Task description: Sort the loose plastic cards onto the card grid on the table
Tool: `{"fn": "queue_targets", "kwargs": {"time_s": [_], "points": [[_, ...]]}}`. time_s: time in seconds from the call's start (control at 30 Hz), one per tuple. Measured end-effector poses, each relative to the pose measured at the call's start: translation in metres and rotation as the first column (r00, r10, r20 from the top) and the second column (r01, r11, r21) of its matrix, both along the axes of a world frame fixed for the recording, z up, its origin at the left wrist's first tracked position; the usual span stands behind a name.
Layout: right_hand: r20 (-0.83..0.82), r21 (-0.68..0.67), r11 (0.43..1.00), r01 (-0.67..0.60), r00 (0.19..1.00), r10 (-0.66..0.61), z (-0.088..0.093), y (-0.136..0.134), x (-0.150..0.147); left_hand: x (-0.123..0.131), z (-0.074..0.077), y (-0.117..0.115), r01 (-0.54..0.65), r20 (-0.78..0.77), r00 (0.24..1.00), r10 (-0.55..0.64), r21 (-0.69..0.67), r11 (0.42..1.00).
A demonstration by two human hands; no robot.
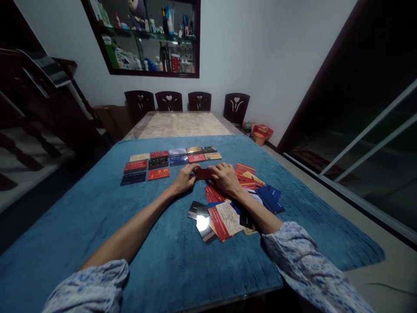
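Observation:
A dark red card (204,174) is pinched at its two ends between my hands, just above the blue cloth. My left hand (185,178) closes on its left end, and my right hand (224,177) on its right end. Beyond and to the left lie several cards in rows, among them a red and yellow card (158,174), a dark blue card (133,178) and a black card (158,163). Under and around my right forearm spreads a loose heap of cards (224,219), red, blue, black and cream, partly hidden by the arm. A shiny grey card (206,226) reflects light there.
The blue cloth (156,248) covers the near part of a long marble-topped table (182,124). Dark chairs (168,101) stand at its far end. A cardboard box (114,119) is at the left; a red box (263,129) sits on the floor at the right.

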State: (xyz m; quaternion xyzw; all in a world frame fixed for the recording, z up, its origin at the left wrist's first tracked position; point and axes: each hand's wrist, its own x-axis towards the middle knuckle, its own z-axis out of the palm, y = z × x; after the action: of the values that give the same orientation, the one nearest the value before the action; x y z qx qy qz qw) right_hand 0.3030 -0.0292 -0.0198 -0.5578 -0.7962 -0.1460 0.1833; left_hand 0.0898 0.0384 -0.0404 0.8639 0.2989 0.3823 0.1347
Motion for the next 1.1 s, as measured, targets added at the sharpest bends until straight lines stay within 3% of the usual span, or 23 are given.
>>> {"fn": "queue_targets", "kwargs": {"time_s": [0.4,1.1], "points": [[0.023,-0.097,0.993,0.069,0.997,-0.068,0.000,-0.002,0.003,0.003,-0.001,-0.003,-0.045,-0.156,0.987,0.043,-0.005,0.999],[0.043,-0.136,0.991,0.016,0.999,-0.010,-0.001,0.006,0.012,0.000,-0.007,0.004,-0.020,-0.152,0.988,0.005,-0.099,0.995]]}}
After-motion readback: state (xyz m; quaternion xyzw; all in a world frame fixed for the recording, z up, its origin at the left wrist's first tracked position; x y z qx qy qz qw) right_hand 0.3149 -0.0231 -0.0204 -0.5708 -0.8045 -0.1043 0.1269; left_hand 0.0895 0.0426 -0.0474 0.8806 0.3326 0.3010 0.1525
